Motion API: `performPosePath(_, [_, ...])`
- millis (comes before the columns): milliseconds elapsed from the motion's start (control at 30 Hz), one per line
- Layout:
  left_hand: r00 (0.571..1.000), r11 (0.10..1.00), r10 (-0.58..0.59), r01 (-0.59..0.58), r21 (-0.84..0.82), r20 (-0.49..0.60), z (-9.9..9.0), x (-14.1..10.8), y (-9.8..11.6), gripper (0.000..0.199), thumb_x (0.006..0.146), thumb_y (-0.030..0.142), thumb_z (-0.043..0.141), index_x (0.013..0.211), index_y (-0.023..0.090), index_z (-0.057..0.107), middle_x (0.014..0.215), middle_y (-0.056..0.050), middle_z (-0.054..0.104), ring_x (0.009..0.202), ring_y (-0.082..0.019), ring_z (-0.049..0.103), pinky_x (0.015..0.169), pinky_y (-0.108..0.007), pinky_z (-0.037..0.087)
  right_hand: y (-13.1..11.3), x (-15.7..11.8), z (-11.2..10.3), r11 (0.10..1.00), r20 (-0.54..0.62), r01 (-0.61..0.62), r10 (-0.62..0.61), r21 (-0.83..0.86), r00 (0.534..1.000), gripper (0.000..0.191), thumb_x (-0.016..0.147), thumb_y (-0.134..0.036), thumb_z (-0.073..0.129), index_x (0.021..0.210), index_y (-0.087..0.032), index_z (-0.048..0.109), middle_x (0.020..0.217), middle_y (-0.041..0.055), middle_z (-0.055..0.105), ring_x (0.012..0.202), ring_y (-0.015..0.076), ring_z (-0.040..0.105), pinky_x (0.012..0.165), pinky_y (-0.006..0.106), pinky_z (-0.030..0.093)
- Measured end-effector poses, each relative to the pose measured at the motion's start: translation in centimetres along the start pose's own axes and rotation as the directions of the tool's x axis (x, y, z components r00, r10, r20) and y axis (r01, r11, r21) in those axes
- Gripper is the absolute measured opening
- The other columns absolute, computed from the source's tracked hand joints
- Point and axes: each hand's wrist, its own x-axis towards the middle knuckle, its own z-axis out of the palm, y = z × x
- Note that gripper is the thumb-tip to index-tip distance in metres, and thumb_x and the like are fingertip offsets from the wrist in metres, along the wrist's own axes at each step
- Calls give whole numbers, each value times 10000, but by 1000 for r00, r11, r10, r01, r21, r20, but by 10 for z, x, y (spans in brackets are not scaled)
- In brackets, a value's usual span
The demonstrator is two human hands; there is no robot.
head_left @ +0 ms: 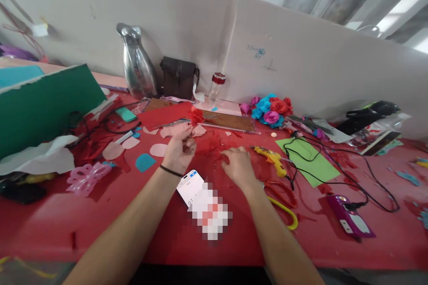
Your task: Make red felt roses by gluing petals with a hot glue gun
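My left hand [181, 148] is closed, fingertips pinched together just below a red paper flower [197, 116]. The flower stands up from that pinch, and the stem is hard to make out. Over the table to the right, my right hand [238, 164] reaches down with curved fingers, thumb and forefinger apart. Its fingertips are at loose red paper petals [210, 143], which blend with the red tabletop. Below and between the hands lies a phone [187, 189], its screen lit and partly blurred out. Beside the right hand rests a yellow glue gun [272, 158].
Scissors [289, 216] with red and yellow handles lie by my right forearm. A black cord crosses green paper [309, 160] to a purple power strip [351, 218]. Behind stand a paper-flower bunch [272, 110], glass jar [216, 89], brown bag [179, 78] and metal jug [137, 64]. Green board [50, 102] leans left.
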Motion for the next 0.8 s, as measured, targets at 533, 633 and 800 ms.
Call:
performPosePath(533, [998,999,21,-23,-42,-55,1,1,14,191,832,32,469,677,138,508,543,33,526,317,-11,318,309,-124,235,6,2,16,675,-81,-76,198,734,977,258,802,-400,509,781,-184,649,675,8,634,632,164,532,624,268,408])
performPosePath(633, [999,999,3,-5,-39,-34,1,1,16,204,848,38,449,679,138,503,545,30,525,319,-9,315,309,-123,230,8,0,14,834,-150,-41,148,550,977,200,799,-314,500,743,-184,640,692,30,648,669,174,537,659,272,392])
performPosePath(800, [981,971,182,-189,-147,-61,-3,-1,47,256,870,5,362,729,148,521,513,35,518,317,-13,288,306,-127,213,11,-1,13,993,-199,-11,35,118,979,187,809,-211,479,774,-190,661,786,65,700,782,205,553,757,303,355])
